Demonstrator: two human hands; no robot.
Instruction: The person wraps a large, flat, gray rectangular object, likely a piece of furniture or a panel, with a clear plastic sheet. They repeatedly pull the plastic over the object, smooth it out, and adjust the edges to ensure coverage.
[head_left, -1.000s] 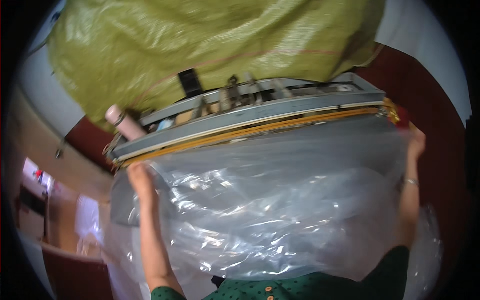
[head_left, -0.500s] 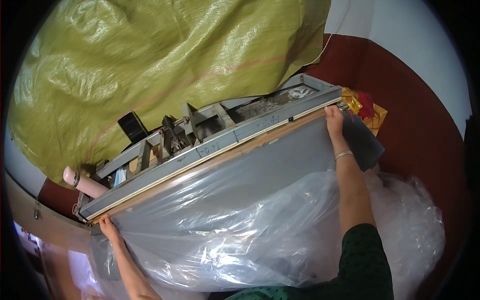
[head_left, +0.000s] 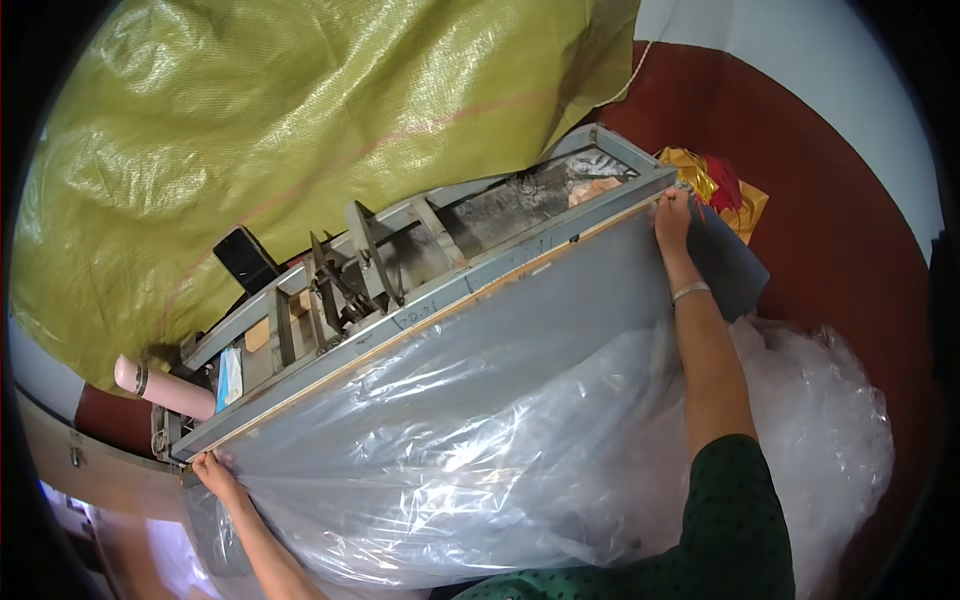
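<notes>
A wide sheet of clear plastic film [head_left: 450,470] hangs from the front of a long grey metal frame [head_left: 480,285] and spreads toward my body. At the frame's left end, my left hand [head_left: 216,476] pinches the film's top edge. My right hand [head_left: 673,225], a bracelet on its wrist, has its fingers closed on the same edge at the far right end. Between the two hands, the film's edge runs along a thin pale strip [head_left: 400,335] on the frame's front. My fingertips are small, and their exact grip is partly hidden.
A pink bottle [head_left: 170,390] leans in the frame's left end, near a dark phone [head_left: 245,260]. Crossbars and a dark mechanism [head_left: 345,290] fill the middle. Yellow woven sheeting [head_left: 350,110] covers the back. Gold and red wrapping [head_left: 720,190] and bunched film [head_left: 810,420] lie right.
Both hands have brought the film's edge closer up against the frame, so the brown band below the pale strip is mostly covered. The view has shifted slightly, showing more of the frame's inside.
</notes>
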